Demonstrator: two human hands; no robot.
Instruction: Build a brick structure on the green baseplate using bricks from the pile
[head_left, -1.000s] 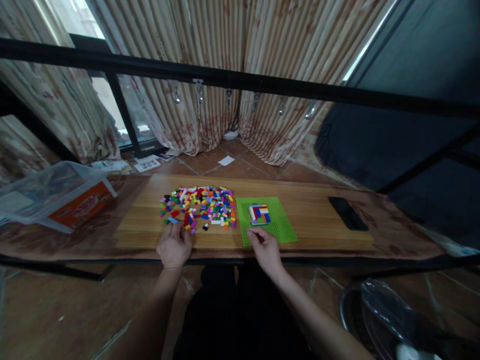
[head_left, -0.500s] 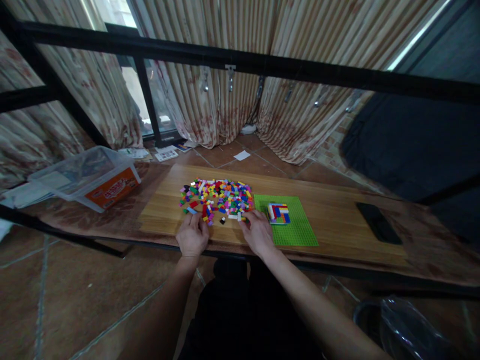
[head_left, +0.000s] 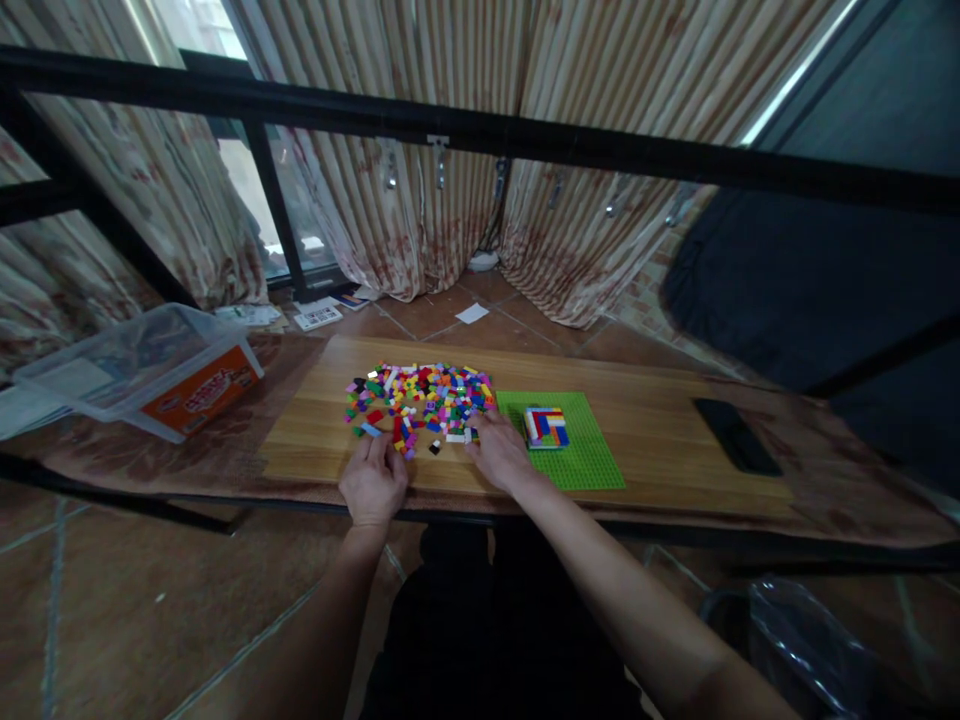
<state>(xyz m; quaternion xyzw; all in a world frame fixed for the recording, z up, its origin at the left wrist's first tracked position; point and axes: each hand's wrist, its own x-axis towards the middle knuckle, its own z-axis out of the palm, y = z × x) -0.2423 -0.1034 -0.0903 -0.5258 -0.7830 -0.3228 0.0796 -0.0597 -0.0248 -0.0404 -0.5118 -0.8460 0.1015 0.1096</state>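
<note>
A spread of small colourful toy building bricks lies on the wooden board. My left hand rests at its near left edge, fingers bent down and the thumb a little apart, beside a light blue brick and red ones. I see nothing held in it. At the right edge of the bricks is my right hand, thumb and fingers apart around some white bricks, none plainly gripped. Just right of that hand, a square block of joined bricks in red, white, blue and yellow stands on a green baseplate.
A black phone lies on the right of the wooden board. To the left stands a clear plastic box with an orange label. A dark metal bar crosses behind the table, before striped curtains. A clear plastic bag is low right.
The whole view has shifted slightly, so things sit further left. My right hand's fingers have reached a little further into the bricks and spread. The left hand stays at the near edge.
</note>
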